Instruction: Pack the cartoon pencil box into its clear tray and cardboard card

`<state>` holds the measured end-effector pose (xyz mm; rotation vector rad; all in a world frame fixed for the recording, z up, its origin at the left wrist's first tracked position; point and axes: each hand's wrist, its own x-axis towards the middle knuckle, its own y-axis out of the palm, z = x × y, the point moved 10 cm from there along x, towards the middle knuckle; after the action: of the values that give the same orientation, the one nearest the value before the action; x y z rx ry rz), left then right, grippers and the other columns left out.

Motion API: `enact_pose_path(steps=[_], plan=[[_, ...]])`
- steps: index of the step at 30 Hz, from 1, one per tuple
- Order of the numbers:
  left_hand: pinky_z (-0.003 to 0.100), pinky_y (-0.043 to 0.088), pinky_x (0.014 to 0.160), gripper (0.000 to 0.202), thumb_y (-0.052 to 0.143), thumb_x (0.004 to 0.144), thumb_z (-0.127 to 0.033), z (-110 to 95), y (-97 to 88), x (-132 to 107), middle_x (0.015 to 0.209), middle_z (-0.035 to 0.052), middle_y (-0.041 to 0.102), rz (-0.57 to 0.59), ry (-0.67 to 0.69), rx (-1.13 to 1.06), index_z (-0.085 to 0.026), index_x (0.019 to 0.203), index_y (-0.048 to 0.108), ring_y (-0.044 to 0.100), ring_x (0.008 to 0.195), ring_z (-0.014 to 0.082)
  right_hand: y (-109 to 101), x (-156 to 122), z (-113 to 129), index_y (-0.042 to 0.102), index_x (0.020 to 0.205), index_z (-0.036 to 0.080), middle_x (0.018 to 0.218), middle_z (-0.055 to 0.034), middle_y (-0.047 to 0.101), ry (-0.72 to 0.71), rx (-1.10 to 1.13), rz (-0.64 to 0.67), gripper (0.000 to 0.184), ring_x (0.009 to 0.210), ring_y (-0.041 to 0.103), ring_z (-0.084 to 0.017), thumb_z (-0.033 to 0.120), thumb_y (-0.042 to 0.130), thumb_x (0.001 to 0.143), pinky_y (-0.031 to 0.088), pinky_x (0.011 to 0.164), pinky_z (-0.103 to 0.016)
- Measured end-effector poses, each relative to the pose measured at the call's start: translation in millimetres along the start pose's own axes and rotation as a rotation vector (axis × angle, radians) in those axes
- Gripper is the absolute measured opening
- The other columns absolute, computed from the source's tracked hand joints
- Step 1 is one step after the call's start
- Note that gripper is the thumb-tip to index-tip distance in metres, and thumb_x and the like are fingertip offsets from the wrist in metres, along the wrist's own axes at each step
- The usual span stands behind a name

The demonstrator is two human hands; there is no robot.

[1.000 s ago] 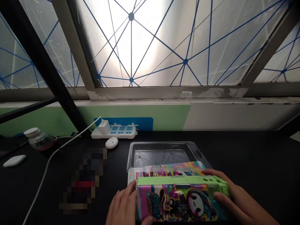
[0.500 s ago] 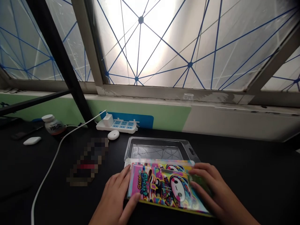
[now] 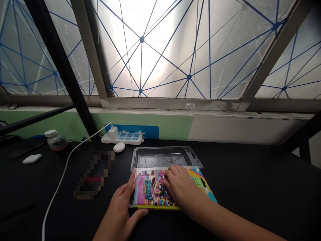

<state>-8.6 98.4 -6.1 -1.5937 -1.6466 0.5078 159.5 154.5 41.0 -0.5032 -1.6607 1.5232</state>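
Overhead, blue-lined frosted window (image 3: 160, 50); below, black tabletop (image 3: 250, 187) (clear plastic tray (image 3: 160, 157) on it).

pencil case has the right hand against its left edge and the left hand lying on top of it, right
No, the hands are swapped. The head view shows the left hand against the left edge of the colourful pencil case, and the right hand lying on top of it.

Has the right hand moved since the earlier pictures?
Yes: the right hand has moved left, toward the power strip, and now lies on top of the printed case.
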Motion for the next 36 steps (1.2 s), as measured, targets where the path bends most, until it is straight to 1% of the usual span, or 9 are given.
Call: enact_pose_path(steps=[4,8,14,16,19,22,27,32,36], plan=[[0.042,0.046,0.106,0.097,0.067,0.088,-0.031,-2.6,1.4,2.5,0.136,0.0073,0.061,0.039,0.017,0.002,-0.035,0.161,0.003,0.057,0.125,0.0277,0.4,2.0,0.3,0.061,0.088,0.016,0.089,-0.0091,0.062,-0.007,-0.041,-0.083,0.014,0.081,0.059,-0.027,0.023,0.055,0.098,0.054,0.073,-0.046],[0.044,0.046,0.107,0.094,0.067,0.087,-0.035,-0.6,-4.9,4.6,0.139,0.0085,0.060,0.039,-0.039,-0.009,-0.032,0.161,0.008,0.058,0.125,0.0288,-22.8,-1.7,3.8,0.060,0.095,0.015,0.092,-0.0106,0.062,-0.066,-0.042,-0.253,0.018,0.086,0.060,-0.027,0.025,0.047,0.102,0.054,0.080,-0.048],[0.046,0.043,0.110,0.054,0.025,0.104,-0.053,2.6,-8.6,3.6,0.147,0.0045,0.056,0.185,-0.079,-0.132,-0.033,0.147,0.050,0.050,0.134,0.0296,-81.6,-31.5,27.0,0.063,0.100,0.014,0.095,-0.0078,0.070,-0.312,-0.038,-0.496,0.016,0.088,0.067,-0.020,0.024,0.051,0.102,0.042,0.108,-0.050],[0.048,0.041,0.112,0.057,0.017,0.105,-0.053,8.7,-11.8,2.9,0.147,0.0020,0.056,0.168,-0.109,-0.144,-0.034,0.145,0.053,0.048,0.137,0.0296,-96.4,-50.2,37.7,0.065,0.098,0.016,0.094,-0.0058,0.073,-0.437,0.011,-0.479,0.011,0.089,0.069,-0.018,0.022,0.056,0.100,0.041,0.112,-0.044],[0.049,0.043,0.111,0.050,0.033,0.103,-0.054,14.9,-10.4,2.3,0.146,0.0021,0.057,0.160,-0.114,-0.110,-0.035,0.145,0.051,0.048,0.136,0.0311,-90.4,-74.4,38.5,0.067,0.100,0.021,0.102,-0.0046,0.077,-0.541,0.093,-0.238,0.011,0.096,0.071,-0.019,0.024,0.056,0.099,0.045,0.111,-0.038],[0.048,0.046,0.108,0.054,0.056,0.095,-0.050,15.2,-8.0,1.9,0.146,0.0035,0.057,0.146,-0.078,-0.061,-0.037,0.147,0.048,0.050,0.135,0.0323,-63.1,-91.9,1.5,0.063,0.123,0.028,0.127,-0.0081,0.071,-0.406,0.161,-0.019,0.029,0.115,0.067,-0.025,0.028,0.062,0.094,0.050,0.106,-0.042],[0.046,0.048,0.106,0.064,0.061,0.093,-0.046,14.5,-8.2,0.3,0.147,0.0058,0.055,0.093,-0.057,-0.028,-0.036,0.152,0.040,0.053,0.132,0.0320,-16.7,-111.0,-79.9,0.023,0.158,0.030,0.160,-0.0177,0.035,-0.007,0.274,0.064,0.110,0.141,0.041,-0.039,0.050,0.085,0.069,0.050,0.104,-0.054],[0.046,0.045,0.107,0.054,0.038,0.102,-0.053,14.4,-8.5,-0.5,0.145,0.0065,0.057,0.041,-0.054,-0.074,-0.033,0.152,0.043,0.053,0.130,0.0306,-1.7,-112.7,-91.0,0.018,0.159,0.031,0.165,-0.0123,0.023,0.126,0.469,0.072,0.097,0.146,0.030,-0.033,0.027,0.075,0.081,0.041,0.111,-0.049],[0.045,0.045,0.107,0.064,0.020,0.101,-0.063,10.8,-12.9,-0.2,0.146,0.0073,0.056,0.004,-0.046,-0.096,-0.030,0.149,0.048,0.052,0.131,0.0320,-5.7,-110.0,-99.9,0.035,0.153,0.033,0.164,-0.0097,0.028,0.243,0.628,0.015,0.071,0.144,0.035,-0.033,0.036,0.066,0.089,0.044,0.110,-0.047]])
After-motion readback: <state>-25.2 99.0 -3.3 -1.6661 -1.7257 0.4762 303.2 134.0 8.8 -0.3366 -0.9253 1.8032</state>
